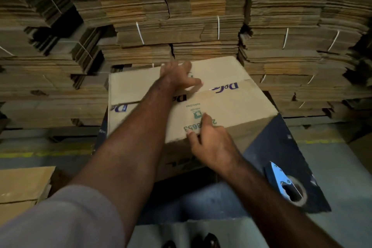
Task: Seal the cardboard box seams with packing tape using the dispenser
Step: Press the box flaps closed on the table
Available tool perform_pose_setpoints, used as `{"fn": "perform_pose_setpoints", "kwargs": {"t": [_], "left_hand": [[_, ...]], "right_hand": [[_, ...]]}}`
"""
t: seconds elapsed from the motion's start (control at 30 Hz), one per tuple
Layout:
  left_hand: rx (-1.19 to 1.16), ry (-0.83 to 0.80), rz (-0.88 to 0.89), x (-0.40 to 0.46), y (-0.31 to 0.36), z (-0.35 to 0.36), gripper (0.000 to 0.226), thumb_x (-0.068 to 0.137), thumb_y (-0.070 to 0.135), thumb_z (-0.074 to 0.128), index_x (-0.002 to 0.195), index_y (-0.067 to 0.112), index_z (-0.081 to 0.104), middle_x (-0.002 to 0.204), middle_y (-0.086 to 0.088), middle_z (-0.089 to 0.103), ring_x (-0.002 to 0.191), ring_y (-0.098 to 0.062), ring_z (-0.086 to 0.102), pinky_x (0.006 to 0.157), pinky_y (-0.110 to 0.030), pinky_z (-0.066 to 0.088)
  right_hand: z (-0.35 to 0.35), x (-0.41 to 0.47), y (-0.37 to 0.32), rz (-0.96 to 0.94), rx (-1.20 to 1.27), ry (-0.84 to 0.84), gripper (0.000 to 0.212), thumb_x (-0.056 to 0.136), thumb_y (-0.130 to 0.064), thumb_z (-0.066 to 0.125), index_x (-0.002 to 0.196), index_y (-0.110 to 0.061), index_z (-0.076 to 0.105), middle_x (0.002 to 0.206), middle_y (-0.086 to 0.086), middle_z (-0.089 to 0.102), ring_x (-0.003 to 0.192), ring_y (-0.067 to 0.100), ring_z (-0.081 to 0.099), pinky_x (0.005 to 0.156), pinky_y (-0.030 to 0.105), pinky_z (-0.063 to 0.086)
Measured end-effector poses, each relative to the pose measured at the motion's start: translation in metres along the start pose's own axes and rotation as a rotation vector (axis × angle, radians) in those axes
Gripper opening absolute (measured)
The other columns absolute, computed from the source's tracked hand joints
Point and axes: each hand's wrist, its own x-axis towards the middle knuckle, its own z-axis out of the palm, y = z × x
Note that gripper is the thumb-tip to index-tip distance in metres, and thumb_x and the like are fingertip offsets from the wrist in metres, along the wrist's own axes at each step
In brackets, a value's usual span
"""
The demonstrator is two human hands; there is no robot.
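Box (pixel 221 104) sits on dark surface (pixel 281 139), top seam w/ no tape visible, flaps slightly uneven. Left hand (pixel 177 78) spread flat on top; right hand (pixel 209 139) fingers spread at near edge. Dispenser (pixel 285 185) lies right of box, untouched. Risk: flaps may spring apart if pressure eases.

Stacked flat cardboard (pixel 181 16) walls in the box (pixel 231 104) behind.

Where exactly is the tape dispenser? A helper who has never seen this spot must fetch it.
Start at the box on the dark table. Look to its near right corner, beside the right hand. The dispenser lies there: the only shiny blue metal thing, with a brown tape roll in it.
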Motion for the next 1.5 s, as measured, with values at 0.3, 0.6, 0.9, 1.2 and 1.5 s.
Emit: {"fn": "perform_pose_setpoints", "kwargs": {"t": [0.3, 0.6, 0.9, 1.2, 1.5], "left_hand": [[0.111, 0.245, -0.173, -0.071, -0.044, 0.0, 0.076, 0.084, 0.07, 0.051, 0.144, 0.026, 0.043, 0.159, -0.012, 0.026, 0.148, -0.032, 0.017, 0.115, -0.066, 0.012], [-0.021, 0.259, -0.348, -0.122, -0.104, 0.005, 0.076, 0.085, 0.072, 0.051, 0.149, 0.034, 0.033, 0.163, -0.008, 0.015, 0.141, -0.041, 0.032, 0.106, -0.056, 0.04], [0.147, 0.287, -0.197, -0.15, -0.09, 0.011, 0.073, 0.088, 0.067, 0.047, 0.149, 0.026, 0.04, 0.164, -0.007, 0.019, 0.15, -0.033, 0.015, 0.119, -0.057, 0.017], [0.008, 0.188, 0.021, -0.156, -0.074, 0.03, 0.054, 0.098, 0.017, 0.04, 0.15, 0.008, 0.04, 0.159, -0.012, 0.032, 0.149, -0.026, 0.028, 0.123, -0.042, 0.019], [0.002, 0.21, 0.004, -0.151, -0.077, 0.032, 0.051, 0.101, 0.014, 0.044, 0.152, 0.01, 0.037, 0.161, -0.009, 0.03, 0.15, -0.021, 0.025, 0.122, -0.029, 0.012]], "right_hand": [[-0.03, 0.074, 0.015, -0.172, -0.163, 0.303, 0.048, 0.094, -0.053, 0.049, 0.134, -0.026, 0.046, 0.093, -0.003, 0.065, 0.089, 0.02, 0.063, 0.072, 0.031, 0.048], [-0.014, 0.118, 0.062, -0.111, -0.326, 0.109, 0.089, 0.081, -0.081, 0.026, 0.151, -0.025, 0.025, 0.162, 0.007, 0.017, 0.149, 0.027, 0.012, 0.113, 0.067, 0.012], [-0.012, 0.087, 0.058, -0.26, -0.296, 0.196, 0.073, 0.09, -0.061, 0.028, 0.144, -0.013, 0.038, 0.153, 0.006, 0.036, 0.139, 0.021, 0.032, 0.113, 0.062, 0.019], [0.027, 0.082, -0.005, -0.539, -0.341, -0.142, 0.064, 0.103, -0.039, 0.022, 0.157, -0.007, 0.012, 0.166, 0.008, 0.007, 0.152, 0.021, 0.004, 0.121, 0.048, 0.007], [-0.016, 0.098, 0.083, -0.29, -0.362, -0.149, 0.072, 0.098, -0.053, 0.008, 0.156, -0.013, -0.008, 0.164, 0.007, -0.011, 0.151, 0.022, -0.009, 0.122, 0.05, 0.002]]}}
